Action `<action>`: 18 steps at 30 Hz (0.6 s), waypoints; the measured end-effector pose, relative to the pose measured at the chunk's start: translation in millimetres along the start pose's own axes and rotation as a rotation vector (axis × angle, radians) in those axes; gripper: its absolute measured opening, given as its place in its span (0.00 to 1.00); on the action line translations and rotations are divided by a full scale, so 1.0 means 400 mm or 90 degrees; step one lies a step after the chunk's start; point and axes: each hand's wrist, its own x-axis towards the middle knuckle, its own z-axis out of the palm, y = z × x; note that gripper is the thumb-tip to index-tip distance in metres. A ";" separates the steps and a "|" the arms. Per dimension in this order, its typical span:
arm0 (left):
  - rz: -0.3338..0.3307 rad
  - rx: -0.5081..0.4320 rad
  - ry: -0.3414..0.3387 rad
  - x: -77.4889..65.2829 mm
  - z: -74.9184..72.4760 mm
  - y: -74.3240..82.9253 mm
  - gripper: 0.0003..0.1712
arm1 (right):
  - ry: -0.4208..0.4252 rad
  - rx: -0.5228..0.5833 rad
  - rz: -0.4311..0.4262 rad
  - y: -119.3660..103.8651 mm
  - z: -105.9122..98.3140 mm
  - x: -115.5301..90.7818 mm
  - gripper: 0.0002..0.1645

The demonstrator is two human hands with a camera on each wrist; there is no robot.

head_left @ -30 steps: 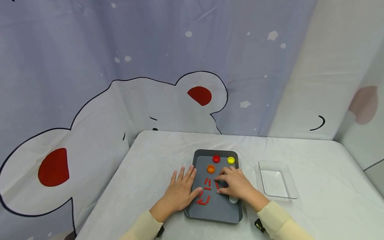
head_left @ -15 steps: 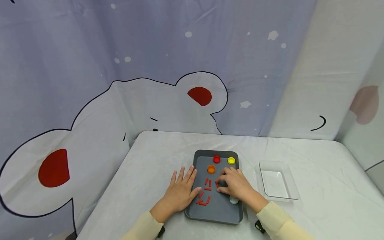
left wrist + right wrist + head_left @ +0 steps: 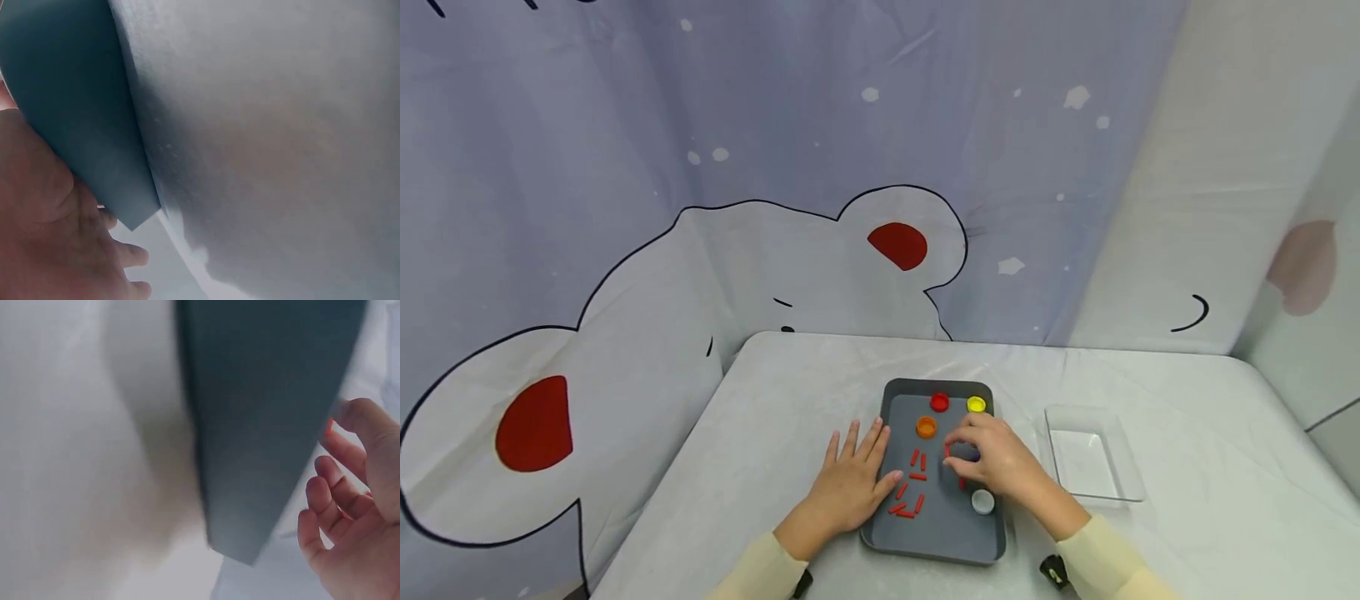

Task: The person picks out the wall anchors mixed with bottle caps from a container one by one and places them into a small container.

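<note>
A grey tray (image 3: 943, 537) lies on the table with several short red sticks (image 3: 918, 477) scattered over its left half. Over its right side, my right hand (image 3: 1000, 458) pinches one red stick (image 3: 947, 451) upright between thumb and fingers. In the right wrist view a bit of that red stick (image 3: 328, 427) shows at the fingertips. Another red piece (image 3: 962, 483) lies partly hidden below this hand, near a dark blue round thing it also covers. My left hand (image 3: 847, 487) rests with fingers spread against the tray's left edge, holding nothing.
Small round cups or caps stand on the tray: red (image 3: 939, 402), yellow (image 3: 976, 404), orange (image 3: 927, 427) and white (image 3: 982, 502). Right of the tray sits a clear rectangular box (image 3: 1090, 454). A printed cloth (image 3: 775, 100) hangs behind the table.
My right hand has picked a red stick up off the tray and moved slightly right with it. The white cap is now more fully uncovered. My left hand has stayed put.
</note>
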 end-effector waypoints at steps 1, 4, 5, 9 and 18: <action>-0.001 -0.003 -0.001 -0.001 -0.001 0.000 0.41 | 0.007 0.012 0.001 0.000 -0.012 -0.004 0.11; -0.007 -0.007 -0.010 -0.003 -0.005 0.002 0.41 | 0.023 0.045 0.022 0.003 -0.046 -0.020 0.12; -0.008 -0.009 -0.015 -0.002 -0.007 0.003 0.41 | 0.029 0.051 0.030 0.006 -0.057 -0.027 0.12; -0.008 -0.018 -0.017 -0.003 -0.011 0.003 0.41 | 0.052 0.063 0.055 0.026 -0.091 -0.055 0.13; -0.012 -0.015 -0.009 0.001 0.013 -0.010 0.42 | 0.144 0.059 0.037 0.090 -0.151 -0.127 0.14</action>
